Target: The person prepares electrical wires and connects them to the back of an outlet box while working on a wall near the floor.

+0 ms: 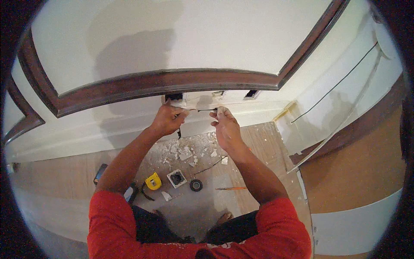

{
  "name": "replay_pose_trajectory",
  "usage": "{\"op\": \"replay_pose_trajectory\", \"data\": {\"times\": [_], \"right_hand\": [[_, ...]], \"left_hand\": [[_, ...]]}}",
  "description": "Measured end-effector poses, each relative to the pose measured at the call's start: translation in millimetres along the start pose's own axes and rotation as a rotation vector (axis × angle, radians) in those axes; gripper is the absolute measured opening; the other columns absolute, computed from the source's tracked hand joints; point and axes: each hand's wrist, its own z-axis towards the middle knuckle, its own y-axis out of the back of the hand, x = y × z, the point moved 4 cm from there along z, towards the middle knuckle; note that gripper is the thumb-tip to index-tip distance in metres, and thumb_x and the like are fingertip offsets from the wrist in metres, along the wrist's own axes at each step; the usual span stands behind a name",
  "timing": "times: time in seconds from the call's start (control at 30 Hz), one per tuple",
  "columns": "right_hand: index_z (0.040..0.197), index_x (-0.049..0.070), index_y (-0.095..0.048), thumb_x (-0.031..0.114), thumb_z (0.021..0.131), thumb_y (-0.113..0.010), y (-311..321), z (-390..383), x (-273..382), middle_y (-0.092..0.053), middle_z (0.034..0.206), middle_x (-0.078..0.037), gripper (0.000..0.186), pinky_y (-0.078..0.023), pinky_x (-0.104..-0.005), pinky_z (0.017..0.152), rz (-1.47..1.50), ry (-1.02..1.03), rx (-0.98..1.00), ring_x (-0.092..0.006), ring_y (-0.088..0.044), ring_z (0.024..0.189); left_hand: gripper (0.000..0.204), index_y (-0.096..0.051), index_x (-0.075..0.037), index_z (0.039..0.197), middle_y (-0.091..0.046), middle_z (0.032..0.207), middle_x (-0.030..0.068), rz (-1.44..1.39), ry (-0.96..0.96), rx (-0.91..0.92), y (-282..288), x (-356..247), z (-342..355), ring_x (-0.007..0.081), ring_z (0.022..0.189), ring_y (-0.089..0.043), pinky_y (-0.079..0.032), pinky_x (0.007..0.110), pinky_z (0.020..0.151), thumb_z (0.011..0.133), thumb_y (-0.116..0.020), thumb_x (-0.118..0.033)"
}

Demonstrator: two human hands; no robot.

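Observation:
In front of the wall, just under a dark opening (174, 97), my left hand (167, 120) pinches a thin wire whose pale end sticks out toward the right. My right hand (227, 129) closes its fingertips on a thin dark strand (206, 110), which reaches left toward that end. Whether the two pieces are joined is too small to tell. A short black piece (179, 134) hangs below my left hand. On the floor beneath are a yellow tape measure (153, 181), a white square box with a dark middle (177, 178) and a roll of black tape (196, 185).
Two smaller wall openings (251, 94) lie to the right, below a dark wood moulding (172, 82). Plaster crumbs (185, 153) cover the floor by the wall. An orange slim tool (231, 188) lies near my right forearm. A black cable (336, 84) runs along the right wall.

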Motion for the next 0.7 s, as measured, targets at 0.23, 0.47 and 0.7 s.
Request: {"op": "replay_pose_trajectory", "data": {"times": [0.23,0.47,0.7], "right_hand": [[0.1,0.012,-0.062,0.017,0.098,-0.053,6,4,-9,-0.064,0.099,-0.004,0.01,-0.042,-0.0292,0.076,0.16,-0.018,0.186,-0.0154,-0.056,0.087],[0.093,0.01,-0.06,0.015,0.097,-0.054,7,-5,37,-0.062,0.091,-0.003,0.009,-0.044,-0.034,0.079,-1.357,0.699,0.089,-0.0173,-0.055,0.084],[0.087,0.004,-0.066,0.009,0.087,-0.064,87,2,106,-0.064,0.078,-0.003,0.005,-0.046,-0.0292,0.066,-0.491,0.231,0.011,-0.0133,-0.058,0.07]], "left_hand": [[0.016,-0.072,-0.005,0.082,-0.067,0.065,0.0119,0.039,-0.012,-0.018,-7,6,1,0.03,0.064,-0.067,-0.029,0.049,0.112,0.086,-0.061,-0.016],[0.018,-0.075,-0.006,0.091,-0.07,0.073,0.0139,0.022,-0.053,-0.084,-4,23,-6,0.0293,0.072,-0.069,-0.05,0.042,0.089,0.087,-0.064,-0.02],[0.021,-0.074,-0.005,0.092,-0.07,0.072,0.0134,0.027,0.102,-0.066,-6,12,-2,0.0288,0.066,-0.068,-0.053,0.038,0.073,0.089,-0.063,-0.022]]}}
